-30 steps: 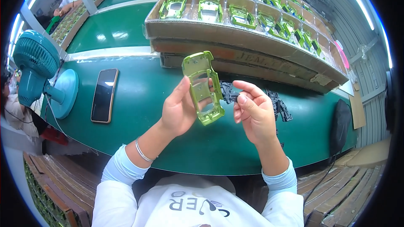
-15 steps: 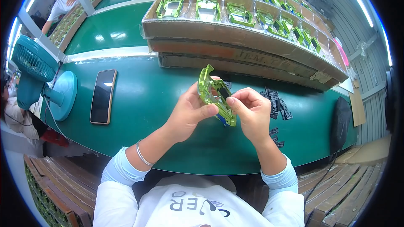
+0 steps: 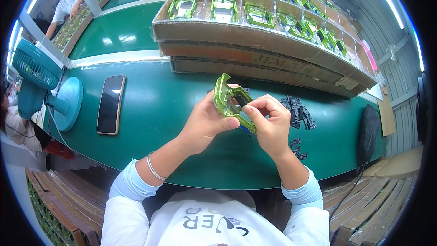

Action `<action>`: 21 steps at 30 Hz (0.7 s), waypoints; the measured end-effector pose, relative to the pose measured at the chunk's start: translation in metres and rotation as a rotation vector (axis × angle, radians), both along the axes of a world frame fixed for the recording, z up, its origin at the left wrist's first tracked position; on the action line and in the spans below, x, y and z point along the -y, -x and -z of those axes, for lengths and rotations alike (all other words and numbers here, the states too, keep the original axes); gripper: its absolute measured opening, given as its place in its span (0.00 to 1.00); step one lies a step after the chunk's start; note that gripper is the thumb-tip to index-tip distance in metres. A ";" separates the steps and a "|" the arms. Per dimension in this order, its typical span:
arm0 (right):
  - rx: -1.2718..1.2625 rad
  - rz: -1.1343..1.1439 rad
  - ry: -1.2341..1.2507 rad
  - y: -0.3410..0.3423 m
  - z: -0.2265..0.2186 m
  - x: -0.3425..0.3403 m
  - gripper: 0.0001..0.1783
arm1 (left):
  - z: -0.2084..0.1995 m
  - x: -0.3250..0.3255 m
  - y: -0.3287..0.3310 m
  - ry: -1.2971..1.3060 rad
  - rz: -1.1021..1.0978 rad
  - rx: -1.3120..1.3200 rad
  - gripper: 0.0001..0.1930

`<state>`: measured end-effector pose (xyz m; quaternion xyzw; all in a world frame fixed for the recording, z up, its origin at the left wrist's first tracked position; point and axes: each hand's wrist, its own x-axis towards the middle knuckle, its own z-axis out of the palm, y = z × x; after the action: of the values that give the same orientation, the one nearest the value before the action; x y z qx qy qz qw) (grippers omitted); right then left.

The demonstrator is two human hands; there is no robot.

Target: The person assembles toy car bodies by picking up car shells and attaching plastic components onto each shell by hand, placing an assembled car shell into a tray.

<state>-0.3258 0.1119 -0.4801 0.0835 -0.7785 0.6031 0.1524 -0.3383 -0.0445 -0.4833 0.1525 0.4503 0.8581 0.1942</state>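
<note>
My left hand (image 3: 201, 125) is closed round one side of a green plastic toy car body (image 3: 221, 95), its thumb pressed along the near side. The shell is tilted on its side above the bench. My right hand (image 3: 274, 127) pinches at a small black plastic part (image 3: 240, 97) that sits against the shell's inner side. Its fingertips hide part of both pieces. To the right of my right hand, a loose pile of black plastic parts (image 3: 297, 111) lies on the bench, with a few more black pieces (image 3: 298, 149) nearer me.
A large cardboard tray (image 3: 264, 36) of green car bodies rests on stacked cartons across the green bench (image 3: 150, 105). A phone (image 3: 110, 105) and teal fan (image 3: 68, 102) stand left, a black object (image 3: 368, 134) at right. Another person (image 3: 70, 0) works far left over another tray.
The green shell has tipped slightly and moved a little down. My right hand has shifted slightly left with it, still pinching at the black part.
</note>
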 end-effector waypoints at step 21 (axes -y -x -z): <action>-0.014 0.050 -0.044 0.002 0.007 0.002 0.05 | -0.001 0.002 -0.001 0.123 0.003 -0.025 0.31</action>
<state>-0.3281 0.1097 -0.4866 0.0717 -0.7924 0.5811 0.1709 -0.3374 -0.0460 -0.4818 0.1514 0.5045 0.8264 0.1989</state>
